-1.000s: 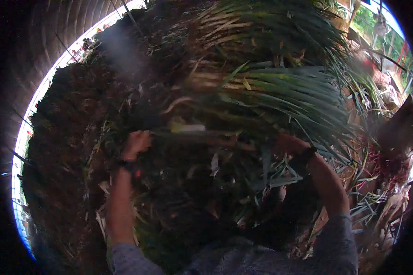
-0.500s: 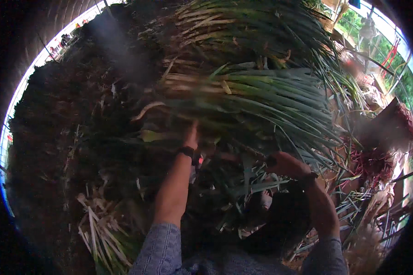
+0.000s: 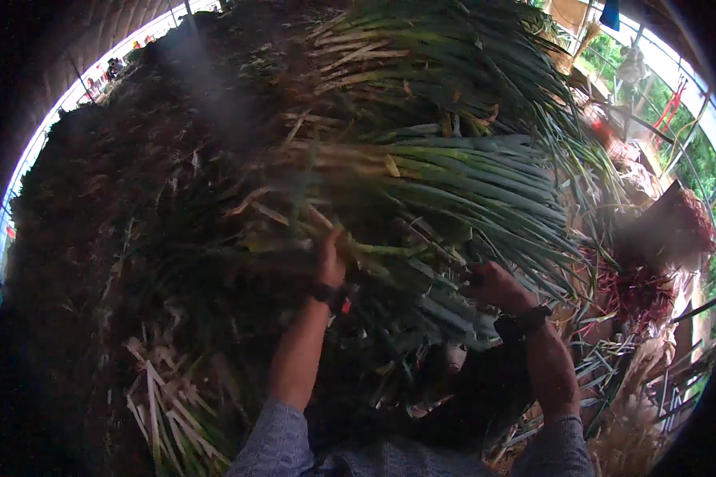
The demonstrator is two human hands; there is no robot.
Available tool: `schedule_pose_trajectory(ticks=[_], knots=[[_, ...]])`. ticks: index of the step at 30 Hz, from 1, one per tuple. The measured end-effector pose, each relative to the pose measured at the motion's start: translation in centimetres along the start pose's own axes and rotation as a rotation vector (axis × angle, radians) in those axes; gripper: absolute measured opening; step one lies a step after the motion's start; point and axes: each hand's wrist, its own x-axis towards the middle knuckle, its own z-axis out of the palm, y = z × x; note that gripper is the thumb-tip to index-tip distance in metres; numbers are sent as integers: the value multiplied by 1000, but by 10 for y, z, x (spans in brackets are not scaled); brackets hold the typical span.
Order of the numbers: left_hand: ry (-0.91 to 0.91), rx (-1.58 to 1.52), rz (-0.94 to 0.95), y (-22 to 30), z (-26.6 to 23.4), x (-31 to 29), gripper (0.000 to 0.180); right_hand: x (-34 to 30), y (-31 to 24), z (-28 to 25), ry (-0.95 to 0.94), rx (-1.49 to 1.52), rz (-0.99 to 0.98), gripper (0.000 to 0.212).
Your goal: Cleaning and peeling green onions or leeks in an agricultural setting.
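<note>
My left hand (image 3: 331,258), with a dark band at the wrist, is closed around a green onion stalk (image 3: 374,249) whose green part runs off to the right. Its fingers are partly in shadow. To the right, my right hand (image 3: 500,288) is closed round a dark handle (image 3: 475,278); a thin, dark, straight piece reaches up and left from it, too dim to name. Just beyond both hands lies a large bundle of long green onions (image 3: 485,176), pale ends to the left and green leaves to the right.
Another pile of green onions (image 3: 445,56) lies farther back. Dark heaped plants (image 3: 95,183) fill the left side. Loose pale stalks (image 3: 171,405) lie at the lower left. At the right are reddish stringy material (image 3: 640,294) and scattered cut leaves (image 3: 605,366).
My left hand has shifted slightly down, and a green stalk now shows beside it. The thin piece at my right hand has swung from pointing left to pointing up-left.
</note>
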Motion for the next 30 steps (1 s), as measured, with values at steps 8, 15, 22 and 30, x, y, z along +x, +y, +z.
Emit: schedule_pose_trajectory(ticks=[8, 15, 22, 30], knots=[[131, 243, -385, 107, 29, -35, 48, -24, -16, 17, -96, -57, -161, 37], [286, 329, -460, 58, -28, -4, 87, -4, -4, 48, -85, -216, -302, 35], [570, 92, -544, 107, 28, -10, 85, -11, -9, 52, -39, -351, -206, 33], [453, -102, -348, 70, -13, -14, 52, 1, -15, 46, -112, -323, -260, 30]])
